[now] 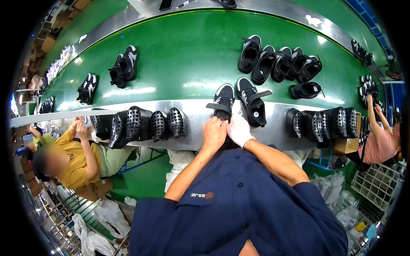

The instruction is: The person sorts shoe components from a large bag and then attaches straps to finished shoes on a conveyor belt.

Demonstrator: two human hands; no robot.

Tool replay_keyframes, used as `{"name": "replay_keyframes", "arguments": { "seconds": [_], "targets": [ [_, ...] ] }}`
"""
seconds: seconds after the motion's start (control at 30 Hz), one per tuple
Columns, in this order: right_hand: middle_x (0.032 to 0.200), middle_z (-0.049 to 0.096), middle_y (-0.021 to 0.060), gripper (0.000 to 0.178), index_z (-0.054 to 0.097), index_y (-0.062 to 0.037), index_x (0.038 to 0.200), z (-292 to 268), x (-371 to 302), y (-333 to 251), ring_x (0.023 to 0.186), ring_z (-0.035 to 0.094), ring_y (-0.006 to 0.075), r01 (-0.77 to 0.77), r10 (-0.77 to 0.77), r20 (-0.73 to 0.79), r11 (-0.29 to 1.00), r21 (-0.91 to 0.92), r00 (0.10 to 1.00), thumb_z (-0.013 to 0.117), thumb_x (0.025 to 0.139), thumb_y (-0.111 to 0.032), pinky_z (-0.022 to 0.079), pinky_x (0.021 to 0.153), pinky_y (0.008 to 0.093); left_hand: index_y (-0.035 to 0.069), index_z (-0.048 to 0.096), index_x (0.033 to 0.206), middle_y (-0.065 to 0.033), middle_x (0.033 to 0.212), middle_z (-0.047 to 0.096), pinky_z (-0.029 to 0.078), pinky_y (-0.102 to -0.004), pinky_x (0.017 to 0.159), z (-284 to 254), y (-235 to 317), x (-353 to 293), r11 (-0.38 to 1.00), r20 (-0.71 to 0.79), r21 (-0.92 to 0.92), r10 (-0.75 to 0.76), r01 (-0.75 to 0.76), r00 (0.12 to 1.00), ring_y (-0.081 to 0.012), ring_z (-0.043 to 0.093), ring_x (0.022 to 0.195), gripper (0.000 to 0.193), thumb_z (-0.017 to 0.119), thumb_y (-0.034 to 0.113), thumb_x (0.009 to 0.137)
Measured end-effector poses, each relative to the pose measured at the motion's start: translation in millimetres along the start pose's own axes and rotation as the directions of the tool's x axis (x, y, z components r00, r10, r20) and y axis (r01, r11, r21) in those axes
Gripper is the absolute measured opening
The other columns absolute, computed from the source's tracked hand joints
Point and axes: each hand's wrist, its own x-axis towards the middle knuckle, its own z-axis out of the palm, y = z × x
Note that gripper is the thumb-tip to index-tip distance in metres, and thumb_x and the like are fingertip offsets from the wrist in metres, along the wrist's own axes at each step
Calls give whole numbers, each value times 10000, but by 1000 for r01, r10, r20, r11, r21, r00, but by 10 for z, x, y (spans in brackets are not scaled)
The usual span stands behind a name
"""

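Note:
A black and grey sneaker [224, 97] with a strap across it lies toe-away in front of me at the near metal edge. My left hand [214, 133], bare, has its fingers curled onto the heel end of that sneaker. In a white glove, my right hand [239, 129] closes on the same heel from the right side. Exactly what the fingertips pinch there is hidden. Just to the right stands a matching sneaker [251, 101], its strap sticking out sideways and its opening facing me.
Black shoe-shaped forms dotted with holes stand on the metal edge, left [139, 123] and right [321, 125]. Several sneakers [282, 64] sit on the green surface [179, 55] at right, and a pair [124, 67] at left. One person [81, 155] works at left, another [378, 136] at right.

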Motion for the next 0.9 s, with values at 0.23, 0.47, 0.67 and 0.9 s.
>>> {"name": "replay_keyframes", "arguments": {
  "seconds": [0.23,0.47,0.67,0.9],
  "targets": [
    [1050,730,266,385,666,-8,1109,-42,15,-28,990,711,435,-26,28,69,999,-24,997,693,925,-345,558,881,521,75,672,989,-107,933,613,511,-480,790,-367,152,84,926,-135,353,190,-132,972,-341,634,952,186,765,107,831],
    [967,711,296,451,698,18,1050,-486,-113,-25,964,709,449,-34,-28,219,961,273,975,731,894,-403,551,850,485,55,662,1101,-121,954,665,502,-462,808,-360,66,-6,911,-147,357,274,-208,950,-332,637,916,272,734,62,839],
    [971,745,235,364,669,17,1118,-985,-121,897,872,738,368,-71,119,-387,988,135,914,738,894,-261,575,786,424,42,583,1319,-220,1077,641,525,-510,878,-330,251,-201,945,256,143,252,-295,933,-418,615,1034,511,748,48,835],
    [1125,708,298,435,645,4,1254,-592,212,602,1058,681,462,-38,17,51,889,456,999,664,900,-248,536,941,488,95,641,1326,-289,1006,674,539,-506,842,0,654,281,885,423,434,-37,-167,906,-471,644,967,570,838,263,818]
  ]
}}
